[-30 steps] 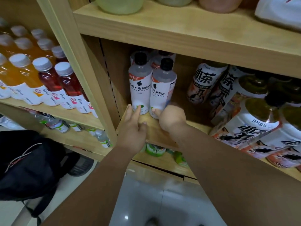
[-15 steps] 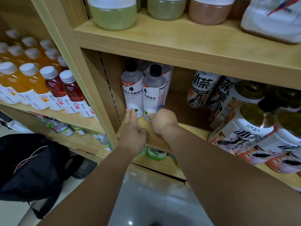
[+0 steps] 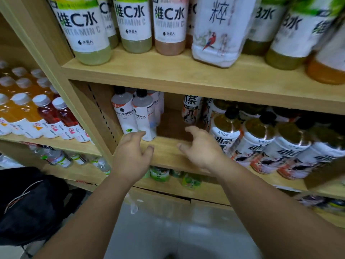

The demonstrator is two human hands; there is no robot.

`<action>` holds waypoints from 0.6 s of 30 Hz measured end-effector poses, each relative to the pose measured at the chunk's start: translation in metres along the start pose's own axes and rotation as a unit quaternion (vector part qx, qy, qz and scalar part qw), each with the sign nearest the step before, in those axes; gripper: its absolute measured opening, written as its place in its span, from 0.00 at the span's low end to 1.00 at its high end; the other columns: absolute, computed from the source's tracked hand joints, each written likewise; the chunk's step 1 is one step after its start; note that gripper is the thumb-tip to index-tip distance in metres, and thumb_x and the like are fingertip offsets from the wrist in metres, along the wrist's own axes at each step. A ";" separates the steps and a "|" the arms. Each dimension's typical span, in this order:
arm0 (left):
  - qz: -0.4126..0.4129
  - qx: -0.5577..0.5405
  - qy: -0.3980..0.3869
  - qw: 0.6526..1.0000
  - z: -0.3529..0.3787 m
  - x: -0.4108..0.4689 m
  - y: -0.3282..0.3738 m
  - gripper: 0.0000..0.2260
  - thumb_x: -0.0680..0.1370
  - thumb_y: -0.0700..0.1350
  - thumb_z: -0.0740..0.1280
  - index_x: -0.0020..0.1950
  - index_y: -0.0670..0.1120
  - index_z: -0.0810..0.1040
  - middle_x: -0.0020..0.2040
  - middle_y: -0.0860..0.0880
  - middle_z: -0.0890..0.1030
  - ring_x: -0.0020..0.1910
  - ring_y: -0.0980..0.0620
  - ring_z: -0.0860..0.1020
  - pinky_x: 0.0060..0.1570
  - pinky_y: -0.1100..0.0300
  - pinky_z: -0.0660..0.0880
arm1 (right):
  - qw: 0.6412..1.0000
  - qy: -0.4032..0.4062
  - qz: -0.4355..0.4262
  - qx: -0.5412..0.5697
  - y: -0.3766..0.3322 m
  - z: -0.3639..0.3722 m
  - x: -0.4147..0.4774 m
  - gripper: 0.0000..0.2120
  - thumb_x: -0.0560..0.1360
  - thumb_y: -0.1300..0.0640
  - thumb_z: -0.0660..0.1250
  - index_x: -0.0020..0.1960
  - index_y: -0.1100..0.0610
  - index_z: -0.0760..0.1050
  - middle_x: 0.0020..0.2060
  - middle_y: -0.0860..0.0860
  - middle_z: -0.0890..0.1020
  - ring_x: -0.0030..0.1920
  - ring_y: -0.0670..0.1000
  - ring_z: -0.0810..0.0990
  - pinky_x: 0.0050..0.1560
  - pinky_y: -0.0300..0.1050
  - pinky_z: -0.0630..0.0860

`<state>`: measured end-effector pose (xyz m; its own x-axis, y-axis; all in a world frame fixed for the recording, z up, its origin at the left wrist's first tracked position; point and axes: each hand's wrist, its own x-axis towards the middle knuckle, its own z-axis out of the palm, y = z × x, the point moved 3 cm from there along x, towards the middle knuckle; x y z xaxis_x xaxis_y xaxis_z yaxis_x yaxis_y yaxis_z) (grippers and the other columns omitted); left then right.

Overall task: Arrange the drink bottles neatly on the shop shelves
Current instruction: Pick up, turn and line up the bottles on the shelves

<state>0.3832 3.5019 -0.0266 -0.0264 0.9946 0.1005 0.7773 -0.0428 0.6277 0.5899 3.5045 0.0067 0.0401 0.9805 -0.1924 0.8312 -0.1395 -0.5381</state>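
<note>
Where left hand (image 3: 130, 152) spreads, white bottles (image 3: 124, 114) stand upright; caps up.

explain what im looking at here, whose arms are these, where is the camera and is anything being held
There is no machine here. These are a person's two bare arms, filmed by one wide-angle camera worn on their head, looking forward and down. The wide lens is why the shelves look bent.

The left hand and right hand hover open over the front of the middle shelf and hold nothing. Just beyond the left hand stand the white-labelled bottles with black caps. To the right, the tea bottles appear to lean, and there is a bare gap between the two groups.

The shelf above carries vitamin C drinks. The bay to the left holds orange and red drinks. A black bag lies on the floor.
</note>
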 end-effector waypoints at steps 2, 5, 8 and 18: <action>0.035 0.018 0.005 0.999 -0.004 -0.014 0.028 0.21 0.80 0.50 0.68 0.71 0.45 0.76 0.66 0.44 0.77 0.62 0.41 0.76 0.62 0.52 0.70 | 1.000 0.025 -0.009 0.002 0.016 -0.026 -0.035 0.27 0.78 0.44 0.69 0.75 0.49 0.69 0.70 0.51 0.76 0.66 0.53 0.76 0.60 0.46 0.75; 0.059 0.001 0.016 0.998 0.000 -0.037 0.077 0.19 0.79 0.48 0.70 0.69 0.47 0.77 0.64 0.46 0.77 0.55 0.39 0.78 0.57 0.54 0.70 | 0.998 0.060 -0.014 -0.008 0.042 -0.065 -0.074 0.22 0.77 0.42 0.70 0.68 0.49 0.75 0.62 0.48 0.81 0.58 0.51 0.80 0.54 0.46 0.78; 0.107 -0.022 0.024 0.994 0.012 -0.063 0.137 0.18 0.79 0.48 0.70 0.68 0.47 0.78 0.63 0.48 0.76 0.55 0.41 0.78 0.60 0.52 0.72 | 0.994 0.106 -0.020 -0.020 0.075 -0.109 -0.108 0.24 0.77 0.42 0.70 0.69 0.49 0.75 0.65 0.49 0.80 0.62 0.52 0.79 0.58 0.49 0.78; 0.266 -0.025 0.033 0.963 0.086 -0.175 0.384 0.17 0.80 0.52 0.68 0.68 0.50 0.77 0.64 0.54 0.75 0.67 0.52 0.71 0.66 0.58 0.67 | 0.972 0.232 -0.025 0.013 0.256 -0.279 -0.252 0.18 0.75 0.41 0.72 0.61 0.46 0.79 0.58 0.45 0.80 0.59 0.48 0.79 0.59 0.47 0.76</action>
<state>0.7404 3.3198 0.1309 0.3251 0.8230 0.4658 0.6608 -0.5501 0.5106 0.9470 3.2606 0.1465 0.2509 0.9419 0.2232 0.8244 -0.0870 -0.5593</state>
